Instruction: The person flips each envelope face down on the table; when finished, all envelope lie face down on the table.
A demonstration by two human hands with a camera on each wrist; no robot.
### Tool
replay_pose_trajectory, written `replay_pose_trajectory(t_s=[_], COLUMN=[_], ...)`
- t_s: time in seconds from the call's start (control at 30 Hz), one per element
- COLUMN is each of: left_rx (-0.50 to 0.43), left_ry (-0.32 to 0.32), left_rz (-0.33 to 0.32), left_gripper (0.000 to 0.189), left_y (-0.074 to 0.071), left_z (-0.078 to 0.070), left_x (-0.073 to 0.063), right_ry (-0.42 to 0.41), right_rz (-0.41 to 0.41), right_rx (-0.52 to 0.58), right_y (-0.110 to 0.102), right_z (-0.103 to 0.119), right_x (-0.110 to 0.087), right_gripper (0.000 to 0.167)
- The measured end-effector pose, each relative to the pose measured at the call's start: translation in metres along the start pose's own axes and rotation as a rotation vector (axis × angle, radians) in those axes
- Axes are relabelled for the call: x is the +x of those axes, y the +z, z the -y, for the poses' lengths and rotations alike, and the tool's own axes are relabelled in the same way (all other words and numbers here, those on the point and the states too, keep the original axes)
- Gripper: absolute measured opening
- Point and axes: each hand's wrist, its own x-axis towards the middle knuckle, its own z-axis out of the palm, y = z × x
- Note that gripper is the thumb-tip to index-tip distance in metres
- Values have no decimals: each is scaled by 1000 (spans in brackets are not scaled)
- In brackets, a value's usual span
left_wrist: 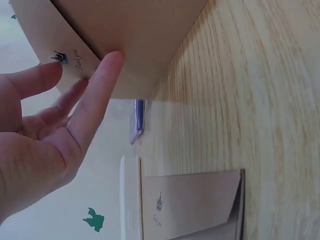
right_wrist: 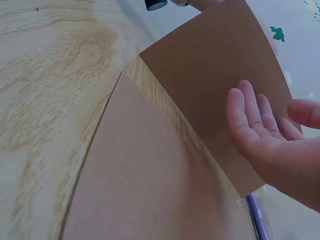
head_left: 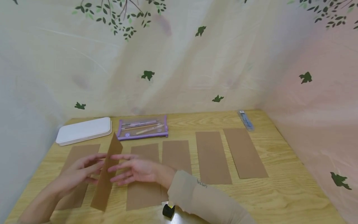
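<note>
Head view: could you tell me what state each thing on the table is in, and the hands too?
Brown card: tilted up steeply between the hands.
Left hand: fingers touching the card.
Right hand: fingers extended toward the card.
Five other brown cards: lying in a row.
White case: closed.
Clear pouch: pencils inside; zip state unclear.
Blue packet: lying down; sealed or opened, can't tell.

The right sleeve is plain beige cloth, loosely cut and lightly creased. It ends in a broad cuff, with small dark lettering just behind, too blurred to read. Of the left sleeve a thin beige strip shows at the picture's lower edge, leaving the forearm uncovered. The left hand and right hand are bare.
</note>
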Motion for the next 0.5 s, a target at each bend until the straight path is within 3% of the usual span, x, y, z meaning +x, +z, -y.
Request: replay_pose_trajectory(t_s=[0.17,0.3,0.5], left_rx=[-87,-144,-170], left_ry=[-64,-69,-108], left_rz=[2,18,29], left_gripper=[62,61,65], left_y=[-4,-8,-12], left_z=[4,8,11], left_x=[-2,-3,-4], right_ry=[14,33,52], right_rz=[-23,-54,-77], right_rx=[-48,-67,-73], right_y=[1,1,0], right_z=[-5,-10,-14], right_x=[2,4,5], right_gripper=[48,47,45])
